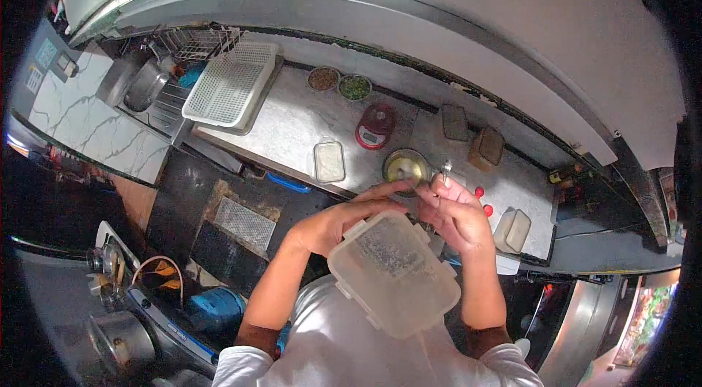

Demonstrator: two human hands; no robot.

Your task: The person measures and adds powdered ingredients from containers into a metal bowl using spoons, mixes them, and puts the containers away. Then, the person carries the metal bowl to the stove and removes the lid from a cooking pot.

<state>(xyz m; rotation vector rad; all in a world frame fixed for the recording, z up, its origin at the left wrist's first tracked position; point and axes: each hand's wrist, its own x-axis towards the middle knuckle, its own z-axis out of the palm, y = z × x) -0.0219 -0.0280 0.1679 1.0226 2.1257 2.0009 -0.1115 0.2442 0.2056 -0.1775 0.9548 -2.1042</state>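
Observation:
A metal bowl (398, 160) with yellowish contents sits near the counter's front edge. My left hand (340, 220) reaches toward it with long, stretched-out fingers, the tips by the near rim; I cannot tell if they touch it. A translucent plastic box or lid (409, 284) with side clips lies in front of my body, covering part of that hand's palm and thumb. My right hand (464, 220) is closed at the bowl's right side, fingers bent. The shiny metal end of a utensil (447, 166) sticks up from its fingers; the other end is hidden.
Behind the bowl stands a red kitchen scale (375, 126). A white-filled container (329, 162) is left of it. Two small bowls, one with chopped greens (355, 87), stand at the back. A white basket (232, 87), lidded boxes (486, 147) and a pale container (512, 230) line the counter.

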